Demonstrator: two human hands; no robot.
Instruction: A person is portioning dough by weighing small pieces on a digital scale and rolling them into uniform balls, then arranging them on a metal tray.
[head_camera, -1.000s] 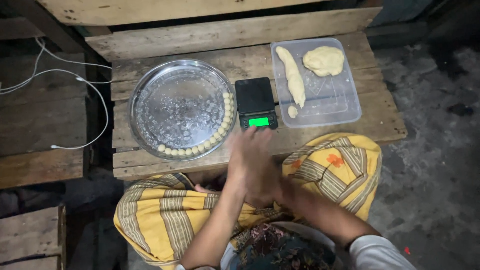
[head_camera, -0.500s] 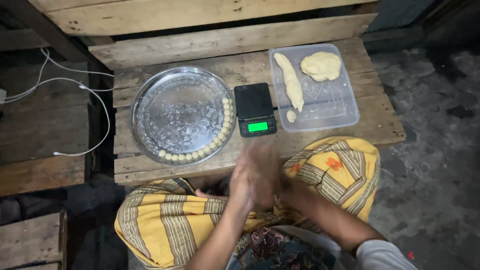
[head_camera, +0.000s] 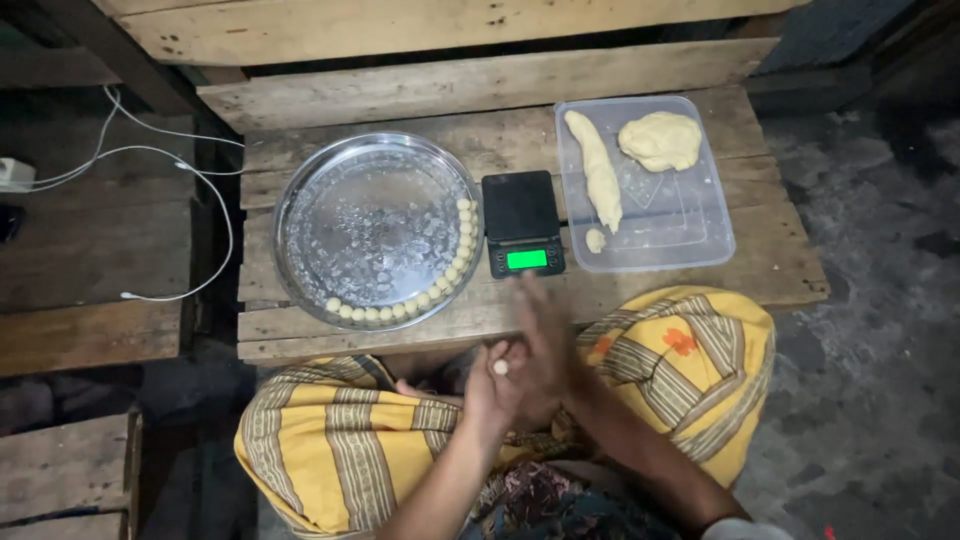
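A small pale dough ball (head_camera: 500, 367) lies on the palm of my left hand (head_camera: 492, 395), held above my lap. My right hand (head_camera: 545, 345) is flat, fingers extended, pressed against the left hand beside the ball. Ahead on the wooden table sits a round steel tray (head_camera: 330, 215) with a row of several small dough balls (head_camera: 445, 280) along its near right rim. A black kitchen scale (head_camera: 522, 222) with a lit green display stands right of the tray. A clear plastic tray (head_camera: 690, 225) holds a long dough roll (head_camera: 598, 170), a dough lump (head_camera: 660, 140) and one small piece (head_camera: 596, 240).
The wooden table (head_camera: 700, 275) has a raised plank behind it. My knees, covered in yellow striped cloth (head_camera: 330, 440), press against its front edge. White cables (head_camera: 190, 165) run over wooden boards on the left. Rough dark floor lies to the right.
My hands have shifted a little lower and the right hand has slid across the left, so the small dough ball now shows on the left palm. The table items have not moved.
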